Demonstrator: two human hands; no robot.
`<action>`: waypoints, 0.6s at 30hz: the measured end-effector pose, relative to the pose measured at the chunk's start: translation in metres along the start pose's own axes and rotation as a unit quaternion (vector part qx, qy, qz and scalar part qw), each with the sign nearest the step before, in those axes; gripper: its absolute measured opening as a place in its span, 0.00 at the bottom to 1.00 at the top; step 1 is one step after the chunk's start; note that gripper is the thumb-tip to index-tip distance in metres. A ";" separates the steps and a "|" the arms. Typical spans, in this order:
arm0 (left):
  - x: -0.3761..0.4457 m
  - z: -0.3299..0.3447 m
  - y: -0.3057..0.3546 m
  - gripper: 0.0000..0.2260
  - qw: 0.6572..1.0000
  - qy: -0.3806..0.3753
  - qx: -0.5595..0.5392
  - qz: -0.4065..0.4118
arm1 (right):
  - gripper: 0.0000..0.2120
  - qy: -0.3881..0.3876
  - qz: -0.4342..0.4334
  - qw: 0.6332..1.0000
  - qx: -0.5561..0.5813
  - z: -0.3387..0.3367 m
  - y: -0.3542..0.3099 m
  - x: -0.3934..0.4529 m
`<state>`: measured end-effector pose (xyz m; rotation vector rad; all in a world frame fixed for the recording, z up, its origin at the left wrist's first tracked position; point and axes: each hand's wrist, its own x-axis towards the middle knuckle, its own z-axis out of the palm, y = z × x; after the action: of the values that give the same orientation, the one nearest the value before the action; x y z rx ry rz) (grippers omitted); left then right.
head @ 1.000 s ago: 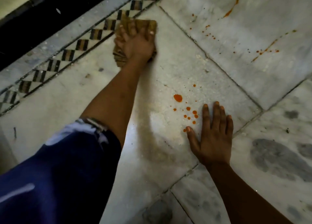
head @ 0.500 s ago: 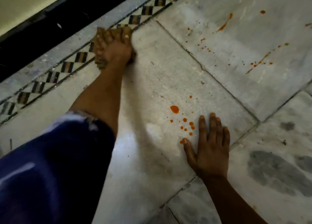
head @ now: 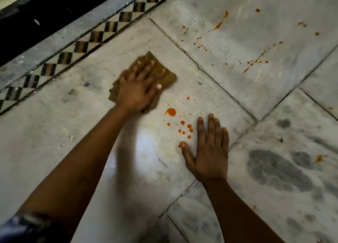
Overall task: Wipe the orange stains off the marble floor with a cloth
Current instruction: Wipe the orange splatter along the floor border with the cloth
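From the head view, my left hand [head: 139, 89] presses flat on the cloth [head: 164, 74], just beside the orange stains [head: 172, 112]; my right hand [head: 210, 151] rests spread on the marble floor [head: 73, 123]. Most splatter looks unwiped.

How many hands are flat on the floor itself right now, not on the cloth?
1. The right hand lies flat on the marble floor beside the orange drops; the left hand presses the cloth.
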<state>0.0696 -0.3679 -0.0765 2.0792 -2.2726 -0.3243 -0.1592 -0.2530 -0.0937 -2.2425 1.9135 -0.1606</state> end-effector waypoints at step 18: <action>-0.079 -0.006 -0.003 0.25 0.991 -0.021 -0.051 -0.121 | 0.34 0.041 -0.022 0.998 0.032 -0.004 0.016 -0.016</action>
<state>0.0814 -0.2908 -0.0631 2.3160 -1.9792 -0.4866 -0.1780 -0.2396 -0.0923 -2.2697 1.8720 -0.3205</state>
